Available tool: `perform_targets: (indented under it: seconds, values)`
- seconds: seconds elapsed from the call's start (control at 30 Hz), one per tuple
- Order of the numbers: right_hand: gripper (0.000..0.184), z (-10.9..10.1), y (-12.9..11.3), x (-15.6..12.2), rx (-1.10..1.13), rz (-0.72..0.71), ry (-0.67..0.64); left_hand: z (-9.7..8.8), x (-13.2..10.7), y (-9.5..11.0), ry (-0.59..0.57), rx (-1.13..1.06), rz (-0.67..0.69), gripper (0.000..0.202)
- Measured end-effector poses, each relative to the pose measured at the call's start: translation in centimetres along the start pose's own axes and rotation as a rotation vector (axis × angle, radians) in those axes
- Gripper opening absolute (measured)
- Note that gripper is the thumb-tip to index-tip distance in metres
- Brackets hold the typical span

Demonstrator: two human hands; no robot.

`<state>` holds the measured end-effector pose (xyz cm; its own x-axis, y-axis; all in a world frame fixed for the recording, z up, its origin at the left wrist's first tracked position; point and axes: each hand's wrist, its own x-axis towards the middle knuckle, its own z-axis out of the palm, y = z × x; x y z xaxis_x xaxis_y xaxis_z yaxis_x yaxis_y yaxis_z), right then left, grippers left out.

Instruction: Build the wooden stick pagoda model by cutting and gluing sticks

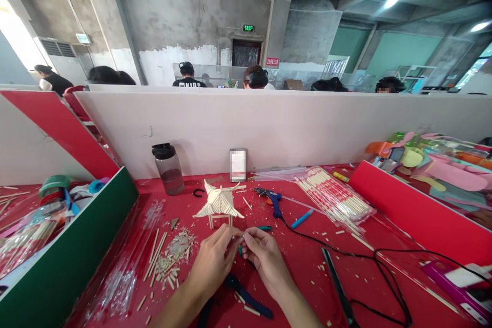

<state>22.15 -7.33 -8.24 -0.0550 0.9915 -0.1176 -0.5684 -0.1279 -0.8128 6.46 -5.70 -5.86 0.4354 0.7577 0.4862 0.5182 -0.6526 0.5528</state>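
Note:
My left hand (217, 251) and my right hand (265, 253) meet at the fingertips over the red table. Both are closed in a pinch, and whatever sits between the fingers is too small and hidden to name. Just beyond them stands a small pavilion model (220, 200) made of wooden sticks, with a pointed, flared roof on thin legs. Under my wrists lies a pair of dark blue-handled pliers (249, 300), partly covered by my hands. A blue glue gun (274, 202) rests to the right of the model, its cord trailing rightward.
Stick scraps (177, 253) lie left of my hands, near clear plastic wrappers (126, 261). A water bottle (169, 171) stands at the back left. Packed sticks (334, 195), a blue pen (302, 219) and a black cutter-like tool (338, 287) lie right. Green (73, 261) and red dividers (423, 210) flank the table.

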Motion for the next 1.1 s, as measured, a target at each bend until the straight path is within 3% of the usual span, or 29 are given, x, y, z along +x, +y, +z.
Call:
perform_targets:
  seconds: [0.2,0.47,0.73,0.93,1.1]
  values:
    - [0.036,0.0,0.0,0.0,-0.026,0.012,0.009,-0.1,0.3,-0.3,-0.022,0.018,0.029,0.013]
    - [0.038,0.6,-0.2,0.0,-0.065,0.018,0.034,0.4,0.1,-0.4,-0.003,0.016,-0.046,0.011]
    - [0.034,0.4,-2.5,0.2,-0.352,-0.149,0.094,-0.5,1.4,-1.0,0.074,0.098,-0.087,0.011]
    - [0.031,0.9,-5.5,2.2,-0.68,-0.265,-0.111,0.0,2.2,-1.2,0.092,0.189,-0.083,0.011]
    - [0.024,1.5,-6.0,3.2,-0.851,-0.312,-0.227,0.4,2.3,-1.4,0.141,0.245,-0.052,0.011]
